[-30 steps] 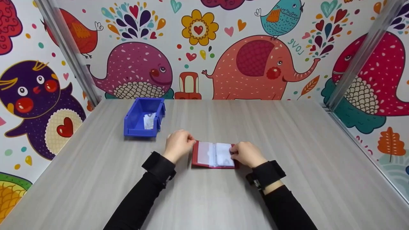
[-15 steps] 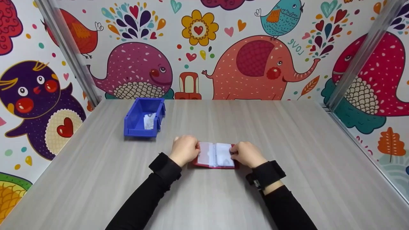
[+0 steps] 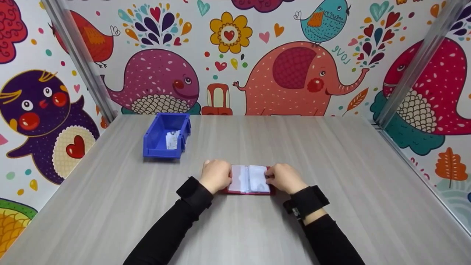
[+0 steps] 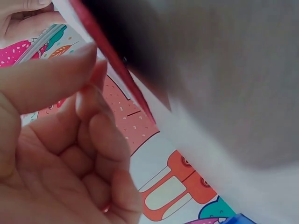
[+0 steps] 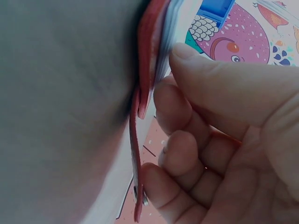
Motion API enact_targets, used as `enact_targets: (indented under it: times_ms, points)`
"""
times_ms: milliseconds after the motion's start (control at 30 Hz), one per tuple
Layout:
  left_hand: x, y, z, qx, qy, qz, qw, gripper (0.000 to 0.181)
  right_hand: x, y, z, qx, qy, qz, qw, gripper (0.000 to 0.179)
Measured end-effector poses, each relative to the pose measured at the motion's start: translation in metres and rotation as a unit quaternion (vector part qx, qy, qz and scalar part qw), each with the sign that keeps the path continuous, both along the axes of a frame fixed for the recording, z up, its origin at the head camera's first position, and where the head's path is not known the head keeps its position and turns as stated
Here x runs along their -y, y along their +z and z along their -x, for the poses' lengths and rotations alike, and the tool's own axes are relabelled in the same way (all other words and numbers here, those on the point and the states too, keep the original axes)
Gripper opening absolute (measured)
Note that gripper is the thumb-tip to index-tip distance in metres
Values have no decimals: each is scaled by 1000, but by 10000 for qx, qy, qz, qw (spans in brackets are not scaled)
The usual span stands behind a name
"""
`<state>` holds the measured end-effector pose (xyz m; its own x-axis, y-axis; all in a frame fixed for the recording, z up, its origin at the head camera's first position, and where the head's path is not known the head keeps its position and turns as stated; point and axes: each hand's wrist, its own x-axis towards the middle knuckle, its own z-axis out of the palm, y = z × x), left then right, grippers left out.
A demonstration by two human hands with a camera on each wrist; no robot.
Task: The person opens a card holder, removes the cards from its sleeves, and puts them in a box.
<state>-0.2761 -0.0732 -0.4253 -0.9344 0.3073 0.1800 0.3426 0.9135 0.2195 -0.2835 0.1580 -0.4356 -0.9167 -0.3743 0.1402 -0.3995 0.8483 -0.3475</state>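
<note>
A small red card holder [image 3: 248, 180] lies spread wide on the table, its clear and whitish sleeves facing up. My left hand [image 3: 216, 175] is at its left side, covering most of the left cover. In the left wrist view, curled fingers bring the thumb and index tips together against the red cover [image 4: 117, 67]. At the right edge, my right hand [image 3: 285, 177] holds the sleeves and cover. The right wrist view shows its thumb on the stacked sleeves [image 5: 170, 37], its other fingers curled beside a red strap [image 5: 134, 154] with a metal snap.
A blue bin [image 3: 162, 151] with white papers or cards [image 3: 172, 140] inside stands at the back left of the grey wood-grain table [image 3: 250, 232]. Printed cartoon walls close off the back and sides, with metal posts [image 3: 79, 60] at the corners.
My left hand has moved right and toward me, from the card holder's top left corner down over its left cover. The left cover's edge sits lower. The right hand stays in place.
</note>
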Motion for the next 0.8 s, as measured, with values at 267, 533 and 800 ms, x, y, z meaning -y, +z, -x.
enact_targets:
  times_ms: [267, 533, 800]
  points:
    - [0, -4, 1, -24, -57, 48, 10000, 18, -1, -1, 3, -34, 63, 128, 9999, 7]
    - [0, -4, 2, -19, -50, -9, 10000, 20, 0, 0, 7, -228, 118, 413, 9988, 5]
    - [0, -4, 2, 44, -5, 18, 10000, 22, 5, 1, 12, -209, -192, 539, 9981, 3]
